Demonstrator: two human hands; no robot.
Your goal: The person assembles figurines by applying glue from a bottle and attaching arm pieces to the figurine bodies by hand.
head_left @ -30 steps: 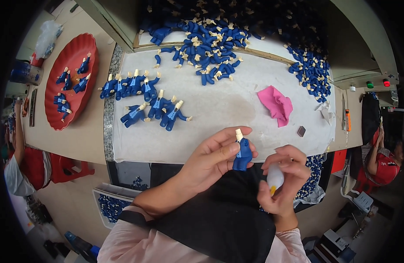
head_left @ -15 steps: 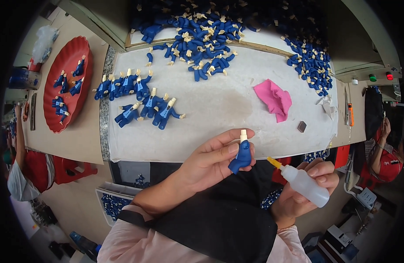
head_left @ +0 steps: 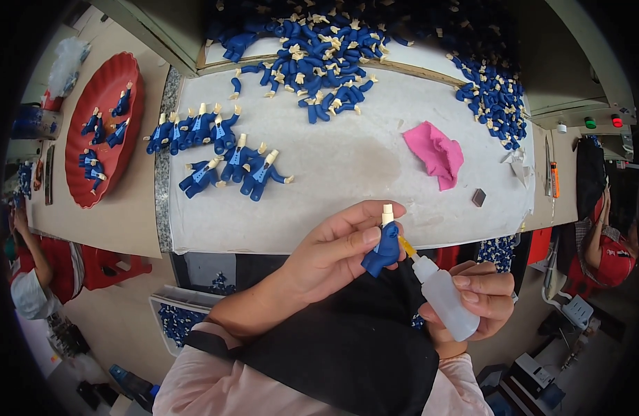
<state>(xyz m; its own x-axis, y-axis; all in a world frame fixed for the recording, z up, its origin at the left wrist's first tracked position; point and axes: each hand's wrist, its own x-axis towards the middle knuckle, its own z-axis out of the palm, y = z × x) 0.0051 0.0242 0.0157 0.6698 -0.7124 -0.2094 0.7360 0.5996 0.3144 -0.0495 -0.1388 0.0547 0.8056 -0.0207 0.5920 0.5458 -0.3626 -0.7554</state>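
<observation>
A small blue figurine body (head_left: 383, 251) with a cream neck peg is pinched in the fingers of my left hand (head_left: 337, 243), just off the table's front edge. My right hand (head_left: 487, 297) grips a translucent squeeze bottle (head_left: 445, 299), tilted so its yellow nozzle (head_left: 407, 246) points up and left. The nozzle tip is at the figurine's right side; whether it touches cannot be made out. On the white work surface (head_left: 319, 208), several blue figurines (head_left: 262, 175) with cream hands lie in rows at the left. A heap of loose blue arms (head_left: 319, 66) lies at the back.
A red scalloped tray (head_left: 78, 170) with several figurines stands at the left. The right side of the surface bears a pink cloth (head_left: 434, 154), a small dark block (head_left: 479, 197) and another heap of parts (head_left: 496, 104). Below hangs a white bin (head_left: 177, 322) of blue pieces. Co-workers sit at both sides.
My right hand has brought the bottle left, so its nozzle is now up against or close to the figurine. My left hand has barely moved. Co-workers' arms have shifted slightly.
</observation>
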